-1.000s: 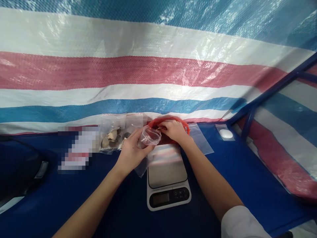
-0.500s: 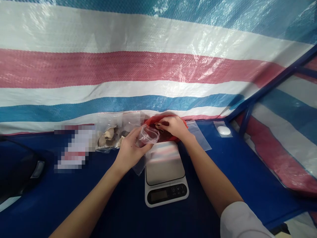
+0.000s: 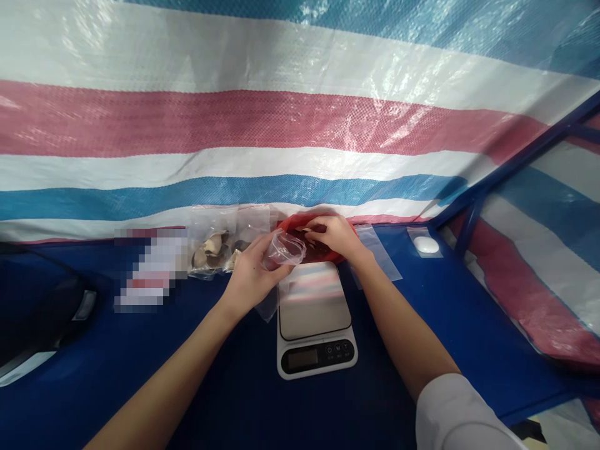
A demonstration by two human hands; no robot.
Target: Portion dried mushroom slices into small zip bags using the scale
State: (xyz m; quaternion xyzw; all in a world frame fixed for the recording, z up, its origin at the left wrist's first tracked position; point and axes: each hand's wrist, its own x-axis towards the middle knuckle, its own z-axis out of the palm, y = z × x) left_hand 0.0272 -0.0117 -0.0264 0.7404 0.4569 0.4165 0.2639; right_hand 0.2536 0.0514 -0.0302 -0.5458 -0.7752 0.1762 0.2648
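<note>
My left hand (image 3: pixel 255 272) is closed around a clear plastic bag (image 3: pixel 285 249), whose round mouth gapes toward the right. Beside it, my right hand (image 3: pixel 335 236) reaches over an open red bag (image 3: pixel 300 220) with dark brown contents. Its thumb and forefinger are bent together low in the red bag; what lies between the tips is too small to make out. Just below both hands is a white kitchen scale (image 3: pixel 316 306) with a bare metal plate and a dark display.
Left of my hands lie clear bags of pale brown dried pieces (image 3: pixel 210 250). A flat clear zip bag (image 3: pixel 382 253) is at the right, and farther off a white mouse-shaped object (image 3: pixel 426 244) on a small bag. A black bag (image 3: pixel 42 306) stands far left. Striped sheeting (image 3: pixel 300 125) closes the back.
The view has shifted slightly, so everything sits a little higher and to the right. My right fingertips are still over the red bag; my left hand keeps its grip on the clear bag.
</note>
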